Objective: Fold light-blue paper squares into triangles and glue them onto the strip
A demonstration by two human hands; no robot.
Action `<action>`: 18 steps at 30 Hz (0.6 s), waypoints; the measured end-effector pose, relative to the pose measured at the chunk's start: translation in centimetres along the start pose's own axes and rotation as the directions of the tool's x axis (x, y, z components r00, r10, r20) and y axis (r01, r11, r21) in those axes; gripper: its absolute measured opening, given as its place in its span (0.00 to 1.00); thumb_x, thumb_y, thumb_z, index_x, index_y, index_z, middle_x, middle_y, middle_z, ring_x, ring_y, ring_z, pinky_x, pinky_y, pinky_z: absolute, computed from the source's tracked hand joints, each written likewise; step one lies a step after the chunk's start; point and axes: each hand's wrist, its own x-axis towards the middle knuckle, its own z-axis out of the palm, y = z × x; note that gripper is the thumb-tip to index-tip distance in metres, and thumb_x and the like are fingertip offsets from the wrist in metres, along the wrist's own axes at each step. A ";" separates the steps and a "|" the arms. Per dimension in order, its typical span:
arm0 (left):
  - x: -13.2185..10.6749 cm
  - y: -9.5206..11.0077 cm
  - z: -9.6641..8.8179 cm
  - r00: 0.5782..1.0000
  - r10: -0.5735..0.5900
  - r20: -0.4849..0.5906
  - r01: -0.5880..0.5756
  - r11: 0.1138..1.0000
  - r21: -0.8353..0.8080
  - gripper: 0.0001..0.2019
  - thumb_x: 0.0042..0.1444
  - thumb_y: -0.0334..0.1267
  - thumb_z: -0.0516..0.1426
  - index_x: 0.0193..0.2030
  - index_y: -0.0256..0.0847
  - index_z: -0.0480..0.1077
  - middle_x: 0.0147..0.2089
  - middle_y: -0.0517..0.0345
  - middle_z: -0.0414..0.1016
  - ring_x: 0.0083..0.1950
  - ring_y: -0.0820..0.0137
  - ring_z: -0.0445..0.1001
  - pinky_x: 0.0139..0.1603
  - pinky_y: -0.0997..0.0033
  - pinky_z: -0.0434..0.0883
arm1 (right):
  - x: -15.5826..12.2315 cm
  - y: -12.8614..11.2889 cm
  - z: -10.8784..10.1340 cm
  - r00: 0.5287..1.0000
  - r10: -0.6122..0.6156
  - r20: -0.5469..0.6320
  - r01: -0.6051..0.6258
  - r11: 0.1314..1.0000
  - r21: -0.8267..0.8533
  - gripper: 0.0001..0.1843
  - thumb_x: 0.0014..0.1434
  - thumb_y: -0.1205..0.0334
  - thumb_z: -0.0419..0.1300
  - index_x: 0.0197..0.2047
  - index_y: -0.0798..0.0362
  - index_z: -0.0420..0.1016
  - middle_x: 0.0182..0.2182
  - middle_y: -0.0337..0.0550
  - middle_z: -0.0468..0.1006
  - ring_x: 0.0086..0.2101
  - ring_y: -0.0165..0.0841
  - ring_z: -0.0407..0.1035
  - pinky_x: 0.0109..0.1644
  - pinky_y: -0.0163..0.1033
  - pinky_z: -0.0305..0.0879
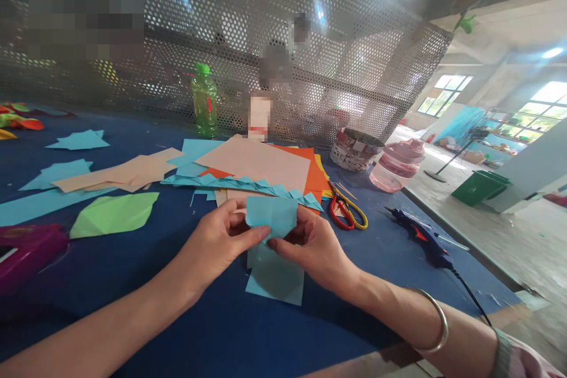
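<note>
Head cam: the left hand (217, 242) and right hand (310, 242) are close together, w/ their fingers pinching a folded blue paper (271, 217) from both sides. It's held up just over the table, not lying on it. A flat blue sheet (275, 276) sits right under the hands, on the blue table top (133, 331) — can't tell if it's joined to the folded bit. A metal bangle (432, 319) is on the right wrist.

Just past the hands, a row of blue paper points (241, 185) lies on a pile w/ a tan sheet (252, 162) and an orange sheet (315, 174). To the right are red and yellow scissors (348, 212) and a blue glue gun (420, 239) w/ a black cord. To the left is a green paper leaf (113, 214).

Farther back stand a green bottle (204, 100), a pink jar (396, 165) and a big metal mesh screen (266, 29). A green bin (481, 187) is on the floor, off to the right.
</note>
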 end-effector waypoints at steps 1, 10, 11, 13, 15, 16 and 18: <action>0.0 0.0 -0.1 1.000 -0.029 0.006 0.029 0.999 0.022 0.22 0.46 0.47 0.68 0.46 0.39 0.73 0.43 0.53 0.83 0.44 0.61 0.78 0.45 0.65 0.71 | 0.0 0.1 -0.1 1.000 -0.002 -0.009 0.002 1.000 -0.021 0.14 0.49 0.62 0.70 0.38 0.52 0.73 0.27 0.36 0.77 0.26 0.27 0.68 0.30 0.32 0.63; -0.3 -0.1 -0.3 0.995 -0.093 0.027 0.092 0.995 0.037 0.16 0.43 0.50 0.70 0.37 0.45 0.82 0.37 0.58 0.85 0.42 0.62 0.78 0.46 0.66 0.70 | 0.0 -0.4 0.0 0.999 0.038 0.033 -0.042 0.987 0.152 0.20 0.47 0.61 0.74 0.41 0.52 0.72 0.29 0.35 0.79 0.27 0.27 0.71 0.31 0.31 0.64; -0.3 0.0 -0.3 0.995 -0.093 0.033 0.092 0.995 0.031 0.16 0.43 0.50 0.70 0.37 0.45 0.82 0.37 0.58 0.85 0.43 0.61 0.78 0.47 0.66 0.70 | 0.0 -0.5 0.0 0.998 0.050 0.040 -0.057 0.981 0.185 0.21 0.46 0.61 0.75 0.41 0.52 0.72 0.29 0.35 0.80 0.27 0.28 0.72 0.32 0.32 0.65; -0.3 0.0 -0.4 0.995 -0.091 0.034 0.090 0.996 0.030 0.16 0.42 0.51 0.70 0.37 0.46 0.82 0.36 0.58 0.85 0.44 0.59 0.79 0.47 0.65 0.71 | 0.0 -0.7 0.1 0.996 0.069 0.051 -0.079 0.970 0.228 0.23 0.44 0.59 0.76 0.41 0.52 0.72 0.30 0.36 0.81 0.29 0.29 0.74 0.34 0.32 0.67; -0.2 0.0 -0.4 0.996 -0.086 0.029 0.085 0.995 0.043 0.17 0.42 0.51 0.70 0.37 0.46 0.82 0.36 0.58 0.85 0.44 0.58 0.79 0.48 0.64 0.71 | 0.0 -0.8 0.1 0.995 0.081 0.057 -0.092 0.965 0.247 0.25 0.42 0.57 0.77 0.40 0.51 0.73 0.30 0.36 0.81 0.30 0.31 0.76 0.35 0.33 0.69; -0.2 0.0 -0.5 0.996 -0.084 0.029 0.083 0.995 0.052 0.17 0.42 0.51 0.70 0.37 0.46 0.82 0.36 0.57 0.85 0.44 0.57 0.79 0.48 0.63 0.72 | 0.0 -0.8 0.1 0.995 0.084 0.059 -0.096 0.963 0.251 0.25 0.41 0.57 0.77 0.40 0.51 0.73 0.30 0.36 0.82 0.30 0.31 0.76 0.35 0.34 0.70; -0.2 -0.1 -0.5 0.997 -0.074 0.030 0.071 0.995 0.072 0.17 0.43 0.51 0.69 0.38 0.45 0.83 0.37 0.57 0.85 0.44 0.57 0.80 0.48 0.62 0.72 | 0.0 -0.8 0.1 0.994 0.079 0.069 -0.095 0.960 0.264 0.26 0.40 0.56 0.78 0.41 0.51 0.73 0.30 0.36 0.82 0.30 0.32 0.77 0.36 0.35 0.71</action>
